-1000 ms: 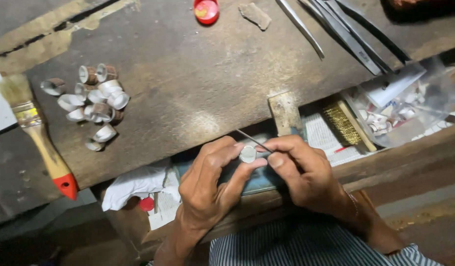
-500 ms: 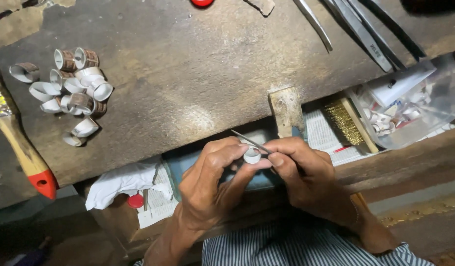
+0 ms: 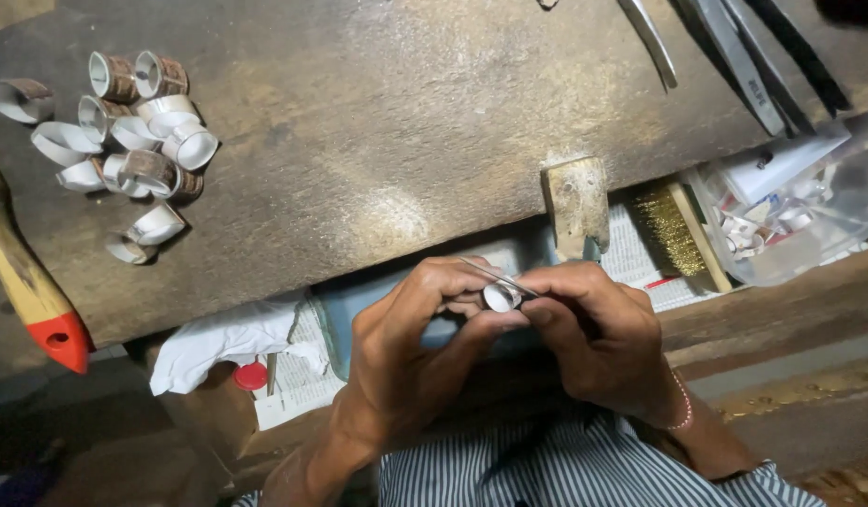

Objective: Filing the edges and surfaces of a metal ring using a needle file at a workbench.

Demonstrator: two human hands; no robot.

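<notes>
Close to the striped shirt, the left hand [image 3: 406, 357] pinches a small silver ring [image 3: 501, 297] between thumb and fingers, its opening facing up toward the camera. The right hand [image 3: 598, 338] grips a thin metal tool [image 3: 495, 278] (its long axis slanting up-left) touching the ring. Beyond, the wooden peg [image 3: 577, 202], then the worktop [image 3: 378, 141] with piled rings [image 3: 133, 141].

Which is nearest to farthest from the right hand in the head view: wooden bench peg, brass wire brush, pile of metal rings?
From the right hand:
1. Wooden bench peg, just above the hand at the bench edge.
2. Brass wire brush, up and to the right, in the drawer.
3. Pile of metal rings, far left on the benchtop.
</notes>
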